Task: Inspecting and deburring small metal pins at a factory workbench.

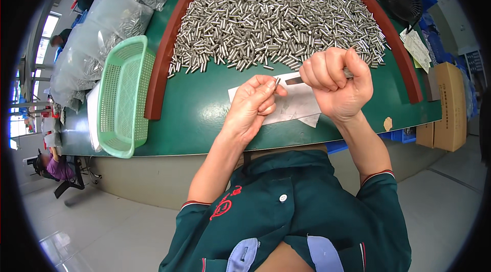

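My left hand [251,106] is closed, pinching a small metal pin [277,82] upright between thumb and fingertips. My right hand [337,82] is wrapped round the handle of a flat-bladed hand tool. The tool's short metal blade [294,81] points left toward the pin, with a small gap between them; whether it is a knife or a scraper I cannot tell. Both hands are above a white sheet of paper [291,107] on the green tabletop [197,118]. Beyond them spreads a large heap of loose metal pins [276,21].
Dark red wooden rails [171,49] border the heap on three sides. A pale green plastic basket [105,103] stands at the left, beside clear bags [115,14] of pins. At the right are a black fan [403,1], papers [417,49] and a cardboard box [450,106]. Other people sit far left.
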Motion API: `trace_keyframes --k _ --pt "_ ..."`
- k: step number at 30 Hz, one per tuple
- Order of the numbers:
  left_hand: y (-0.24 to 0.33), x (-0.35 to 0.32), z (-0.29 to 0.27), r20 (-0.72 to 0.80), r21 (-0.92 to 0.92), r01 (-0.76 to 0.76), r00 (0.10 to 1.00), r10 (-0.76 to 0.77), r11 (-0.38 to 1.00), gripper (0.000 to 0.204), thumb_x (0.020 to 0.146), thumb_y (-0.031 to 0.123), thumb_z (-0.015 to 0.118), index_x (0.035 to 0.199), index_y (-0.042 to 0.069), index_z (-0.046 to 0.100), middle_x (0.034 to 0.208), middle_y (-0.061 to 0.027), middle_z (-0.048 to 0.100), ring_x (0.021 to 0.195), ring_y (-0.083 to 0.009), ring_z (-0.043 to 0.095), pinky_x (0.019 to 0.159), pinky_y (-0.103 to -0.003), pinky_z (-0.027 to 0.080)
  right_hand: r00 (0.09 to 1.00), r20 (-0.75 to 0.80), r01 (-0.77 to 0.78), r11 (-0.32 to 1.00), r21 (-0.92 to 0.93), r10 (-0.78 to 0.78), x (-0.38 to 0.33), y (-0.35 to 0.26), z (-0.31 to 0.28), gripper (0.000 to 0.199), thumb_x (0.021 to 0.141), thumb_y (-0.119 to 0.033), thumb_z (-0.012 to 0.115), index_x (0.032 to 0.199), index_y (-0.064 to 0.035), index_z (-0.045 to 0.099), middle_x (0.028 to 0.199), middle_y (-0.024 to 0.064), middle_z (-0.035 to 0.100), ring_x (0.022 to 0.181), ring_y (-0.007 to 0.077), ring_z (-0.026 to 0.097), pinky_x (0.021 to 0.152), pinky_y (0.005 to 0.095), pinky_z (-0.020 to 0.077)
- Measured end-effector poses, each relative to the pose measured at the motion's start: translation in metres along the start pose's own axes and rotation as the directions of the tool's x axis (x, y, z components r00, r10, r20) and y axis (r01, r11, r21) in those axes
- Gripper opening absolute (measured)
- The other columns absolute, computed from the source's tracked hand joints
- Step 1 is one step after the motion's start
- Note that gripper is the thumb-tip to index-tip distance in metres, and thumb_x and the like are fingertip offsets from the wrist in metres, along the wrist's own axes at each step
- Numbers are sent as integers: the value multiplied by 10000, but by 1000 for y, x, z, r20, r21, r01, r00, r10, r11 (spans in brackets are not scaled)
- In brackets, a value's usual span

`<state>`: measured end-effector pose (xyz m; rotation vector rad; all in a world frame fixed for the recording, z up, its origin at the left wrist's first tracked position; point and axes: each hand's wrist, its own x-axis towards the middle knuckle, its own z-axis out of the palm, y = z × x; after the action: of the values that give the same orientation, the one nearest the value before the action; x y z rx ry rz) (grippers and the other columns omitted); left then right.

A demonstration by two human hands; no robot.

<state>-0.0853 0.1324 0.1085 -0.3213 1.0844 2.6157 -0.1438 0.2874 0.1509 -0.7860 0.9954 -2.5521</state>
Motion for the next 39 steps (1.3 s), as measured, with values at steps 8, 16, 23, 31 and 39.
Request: trace_keyframes --k 8,16,23,31,39 --pt "-3 1 -1 35 109 -89 996 85 990 99 838 94 548 842 22 480 733 -106 597 434 -25 271 403 -181 212 997 58 55 998 39 -57 1 5 2 414 873 -229 336 483 -101 282 435 -21 268 414 94 199 426 265 199" --pt "-5 1 -1 9 152 -112 994 112 982 107 836 109 556 834 30 485 721 -92 605 434 -23 275 404 -183 206 996 41 82 995 57 -84 0 6 0 406 865 -206 357 481 -95 288 437 -19 262 415 95 211 429 265 206" --pt "-5 1 1 43 159 -100 995 94 982 97 831 110 566 826 34 505 718 -84 612 436 -22 286 408 -184 206 999 53 17 997 -73 -13 0 5 -1 439 868 -319 336 480 -124 273 425 -34 257 397 91 182 421 270 173" --pt "-5 -1 3 -7 223 -132 990 137 966 80 819 88 575 826 32 518 712 -80 613 451 -17 305 411 -181 209 997 65 38 996 -85 -33 -1 2 1 442 855 -307 370 472 -113 265 425 -27 254 400 96 186 425 273 174" --pt "-4 -3 8 -36 333 -184 978 207 925 65 788 33 594 798 16 532 723 -80 613 526 -34 458 468 -158 342 991 126 84 963 -257 -53 -6 3 11 457 831 -288 453 467 -90 261 418 -19 248 403 106 214 422 274 187"
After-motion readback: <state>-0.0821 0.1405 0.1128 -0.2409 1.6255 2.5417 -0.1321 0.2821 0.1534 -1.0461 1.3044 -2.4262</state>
